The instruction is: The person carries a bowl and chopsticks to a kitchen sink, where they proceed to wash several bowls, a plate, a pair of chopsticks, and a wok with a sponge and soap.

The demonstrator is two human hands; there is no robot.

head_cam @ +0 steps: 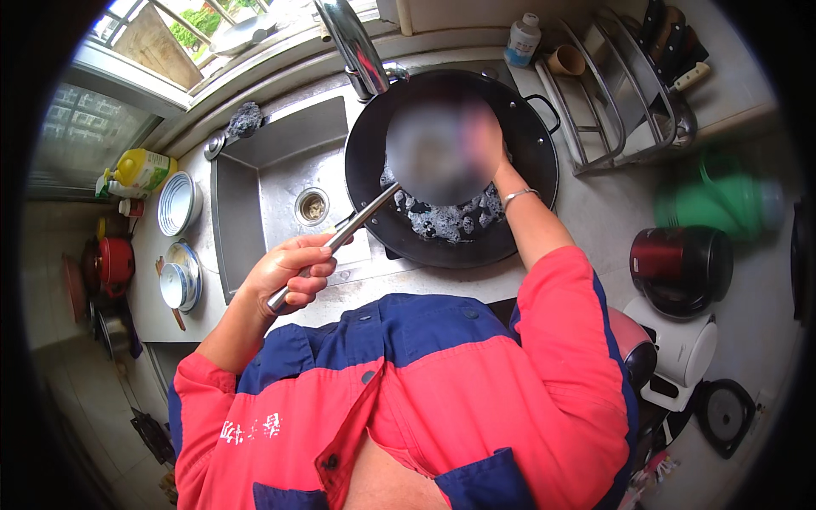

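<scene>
My left hand (296,271) is wrapped around a metal utensil handle (357,220), which slants up into a blurred patch over a large black wok (440,252). What sits at the handle's far end cannot be made out. Greyish suds (437,223) float in the wok. My right hand (482,137) reaches over the wok, inside the same blur. Its fingers and anything in them are hidden; only the wrist with a bracelet shows sharply. The wok rests across the right part of the steel sink (274,153), below the chrome faucet (360,54).
Bowls (180,203), a stacked bowl with chopsticks (175,285) and a yellow bottle (143,169) stand left of the sink. A scouring pad (245,119) lies behind it. To the right are a metal rack (612,121), knives (676,48), a green jug (714,201) and a dark red appliance (679,271).
</scene>
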